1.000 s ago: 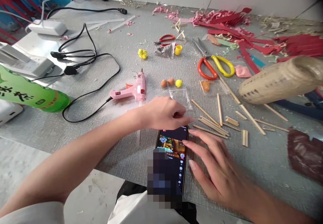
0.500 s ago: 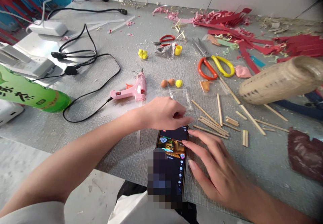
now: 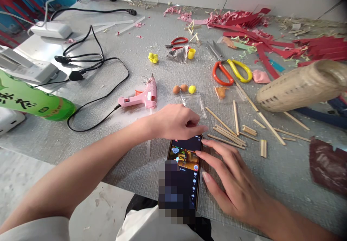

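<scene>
A smartphone (image 3: 187,183) lies on the grey table near its front edge, its screen lit with a video; a pixelated patch covers its lower left. Over the phone's top end rests my left hand (image 3: 179,119), fingers curled in and thumb pointing right, with nothing visible in it. My right hand (image 3: 230,174) is beside the phone's right side, fingers spread, fingertips at the screen's edge; it grips nothing. Beyond my left wrist sits a pink hot glue gun (image 3: 146,92), a glue stick protruding from its back. A clear plastic bag (image 3: 193,104) lies just past my left hand.
Several wooden sticks (image 3: 229,136) lie right of the phone. Farther off are small clay balls (image 3: 184,88), scissors (image 3: 223,72) and red paper strips (image 3: 320,49). A brown bottle (image 3: 295,87) is on the right; a green bottle (image 3: 35,98) and black cables (image 3: 93,49) are left.
The video picture on the phone's screen has changed slightly. Both hands and the things on the table stay where they were.
</scene>
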Tool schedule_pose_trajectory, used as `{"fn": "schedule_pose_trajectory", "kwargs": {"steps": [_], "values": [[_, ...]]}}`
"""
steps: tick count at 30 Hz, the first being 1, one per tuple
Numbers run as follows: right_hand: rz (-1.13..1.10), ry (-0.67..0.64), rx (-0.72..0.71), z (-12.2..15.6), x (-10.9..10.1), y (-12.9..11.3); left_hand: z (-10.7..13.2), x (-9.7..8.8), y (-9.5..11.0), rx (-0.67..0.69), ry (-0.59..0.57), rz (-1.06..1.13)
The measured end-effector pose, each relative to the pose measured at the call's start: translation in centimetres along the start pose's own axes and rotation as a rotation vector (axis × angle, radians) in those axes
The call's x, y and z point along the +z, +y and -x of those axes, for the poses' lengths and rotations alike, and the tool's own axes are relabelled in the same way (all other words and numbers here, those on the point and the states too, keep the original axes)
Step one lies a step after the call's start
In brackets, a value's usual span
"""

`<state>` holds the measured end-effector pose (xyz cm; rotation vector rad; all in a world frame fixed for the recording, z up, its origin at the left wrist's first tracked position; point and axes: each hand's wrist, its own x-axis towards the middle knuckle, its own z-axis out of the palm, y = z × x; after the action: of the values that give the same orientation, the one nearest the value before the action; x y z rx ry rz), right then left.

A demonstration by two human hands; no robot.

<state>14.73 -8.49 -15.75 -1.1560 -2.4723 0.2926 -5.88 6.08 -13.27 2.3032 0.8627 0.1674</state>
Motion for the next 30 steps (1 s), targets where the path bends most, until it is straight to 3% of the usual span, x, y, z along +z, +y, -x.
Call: {"fn": "schedule_pose_trajectory", "kwargs": {"steps": [30], "values": [[0.010,0.000,-0.003,0.19,0.04,0.01,0.05,-0.02,-0.08,0.004,-0.003,0.006]]}}
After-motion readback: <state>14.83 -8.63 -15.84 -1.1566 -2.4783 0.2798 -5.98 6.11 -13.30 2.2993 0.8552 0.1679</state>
